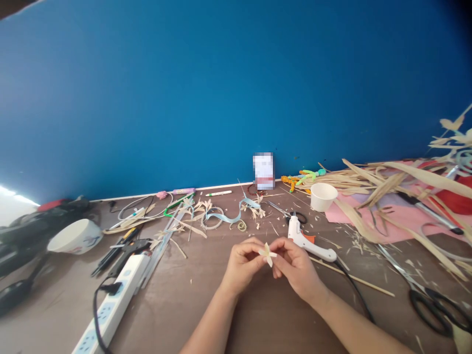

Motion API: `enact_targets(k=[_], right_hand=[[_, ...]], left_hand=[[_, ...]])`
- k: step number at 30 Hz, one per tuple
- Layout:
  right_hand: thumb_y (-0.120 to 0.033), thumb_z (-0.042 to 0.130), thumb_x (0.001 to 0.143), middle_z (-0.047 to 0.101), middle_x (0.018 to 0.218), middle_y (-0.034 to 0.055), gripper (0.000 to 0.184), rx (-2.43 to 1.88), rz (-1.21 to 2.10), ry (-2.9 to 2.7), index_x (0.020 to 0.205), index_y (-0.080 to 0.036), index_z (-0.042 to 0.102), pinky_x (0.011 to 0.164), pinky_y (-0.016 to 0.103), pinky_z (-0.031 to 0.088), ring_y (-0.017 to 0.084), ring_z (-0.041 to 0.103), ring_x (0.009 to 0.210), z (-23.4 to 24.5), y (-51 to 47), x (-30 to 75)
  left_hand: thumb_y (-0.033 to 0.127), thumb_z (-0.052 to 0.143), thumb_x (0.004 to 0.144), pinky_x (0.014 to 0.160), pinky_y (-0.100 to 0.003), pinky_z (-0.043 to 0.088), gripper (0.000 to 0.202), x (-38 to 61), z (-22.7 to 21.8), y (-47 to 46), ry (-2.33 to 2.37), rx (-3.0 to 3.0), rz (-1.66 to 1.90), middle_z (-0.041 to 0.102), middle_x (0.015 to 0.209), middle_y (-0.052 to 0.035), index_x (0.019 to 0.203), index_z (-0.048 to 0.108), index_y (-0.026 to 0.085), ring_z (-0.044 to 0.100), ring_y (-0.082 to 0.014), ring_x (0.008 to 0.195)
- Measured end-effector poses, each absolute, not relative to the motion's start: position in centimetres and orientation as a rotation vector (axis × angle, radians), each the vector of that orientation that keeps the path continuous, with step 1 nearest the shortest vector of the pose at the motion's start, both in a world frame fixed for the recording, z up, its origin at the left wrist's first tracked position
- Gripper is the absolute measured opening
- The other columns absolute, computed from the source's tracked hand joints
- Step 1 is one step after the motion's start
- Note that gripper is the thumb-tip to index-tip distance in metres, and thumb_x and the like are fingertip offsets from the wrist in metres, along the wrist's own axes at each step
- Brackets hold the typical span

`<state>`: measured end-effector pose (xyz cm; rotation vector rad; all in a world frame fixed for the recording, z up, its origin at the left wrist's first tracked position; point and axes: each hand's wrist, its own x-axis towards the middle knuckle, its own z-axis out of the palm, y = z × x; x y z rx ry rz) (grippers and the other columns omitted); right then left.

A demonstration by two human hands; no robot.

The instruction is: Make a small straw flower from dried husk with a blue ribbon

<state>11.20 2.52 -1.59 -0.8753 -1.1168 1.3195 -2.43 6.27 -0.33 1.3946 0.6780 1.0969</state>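
My left hand and my right hand meet above the brown table, near its middle. Together they pinch a small pale straw flower with short petals sticking out between the fingertips. Both hands have their fingers curled closed around it. A white glue gun lies just behind my right hand, its black cord running toward the near right.
A white power strip lies at the near left, with a white bowl and dark tools beyond it. A paper cup, small scissors, dried leaf strips on pink paper and large black scissors fill the right. A blue wall rises behind.
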Motion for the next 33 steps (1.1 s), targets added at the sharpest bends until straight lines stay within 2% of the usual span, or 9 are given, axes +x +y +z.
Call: enact_targets(k=[6, 11, 15, 21, 26, 33], right_hand=[[-0.031, 0.053, 0.079, 0.048, 0.063, -0.004, 0.013, -0.866, 1.328, -1.165, 0.084, -0.019, 0.05, 0.049, 0.023, 0.041, 0.007, 0.046, 0.049, -1.5, 2.6, 11.2], [-0.03, 0.051, 0.08, 0.046, 0.068, -0.0023, 0.015, -0.941, 1.182, -1.193, 0.091, -0.02, 0.049, 0.046, 0.021, 0.037, 0.008, 0.044, 0.053, -1.3, 2.2, 11.4], [-0.032, 0.047, 0.082, 0.043, 0.061, -0.0038, 0.015, -0.934, 1.101, -1.19, 0.087, -0.019, 0.052, 0.046, 0.022, 0.033, 0.008, 0.04, 0.049, -0.9, 2.4, 12.2], [-0.036, 0.053, 0.078, 0.04, 0.055, -0.0053, 0.021, -0.972, 1.343, -1.23, 0.07, -0.016, 0.052, 0.04, 0.02, 0.024, 0.006, 0.033, 0.044, -0.5, 3.3, 12.9], [-0.032, 0.058, 0.074, 0.041, 0.052, -0.006, 0.022, -1.061, 1.379, -1.214, 0.061, -0.016, 0.049, 0.039, 0.019, 0.021, 0.004, 0.031, 0.041, -0.4, 3.6, 13.0], [-0.031, 0.06, 0.07, 0.028, 0.042, -0.0109, 0.026, -0.973, 1.703, -0.962, 0.057, -0.017, 0.042, 0.037, 0.019, 0.009, 0.002, 0.017, 0.037, -0.6, 3.6, 13.1]], left_hand=[[0.024, 0.068, 0.064, 0.06, -0.023, 0.04, 0.011, -2.4, -0.8, 6.4, 0.717, 1.379, 1.073, 0.057, 0.067, -0.0025, 0.063, 0.065, 0.014, 0.051, -0.0104, 0.061], [0.022, 0.064, 0.068, 0.061, -0.024, 0.041, 0.009, -2.2, -1.4, 6.5, 0.781, 1.53, 1.156, 0.058, 0.07, -0.004, 0.065, 0.062, 0.014, 0.052, -0.0118, 0.065], [0.019, 0.058, 0.073, 0.062, -0.024, 0.043, 0.008, -2.0, -1.1, 6.3, 0.822, 1.757, 1.175, 0.061, 0.072, -0.0058, 0.068, 0.063, 0.014, 0.055, -0.0132, 0.067], [0.019, 0.053, 0.076, 0.063, -0.024, 0.043, 0.012, -2.2, -0.6, 6.2, 0.846, 1.931, 1.032, 0.064, 0.069, -0.0058, 0.07, 0.063, 0.015, 0.057, -0.0135, 0.065], [0.02, 0.051, 0.076, 0.061, -0.023, 0.041, 0.013, -2.2, -0.5, 6.1, 0.849, 1.988, 0.973, 0.061, 0.066, -0.0047, 0.07, 0.062, 0.014, 0.054, -0.0129, 0.062], [0.02, 0.051, 0.078, 0.064, -0.026, 0.039, 0.013, -2.1, -0.4, 6.0, 0.695, 2.127, 1.01, 0.063, 0.067, -0.0062, 0.073, 0.061, 0.016, 0.051, -0.0141, 0.064]])
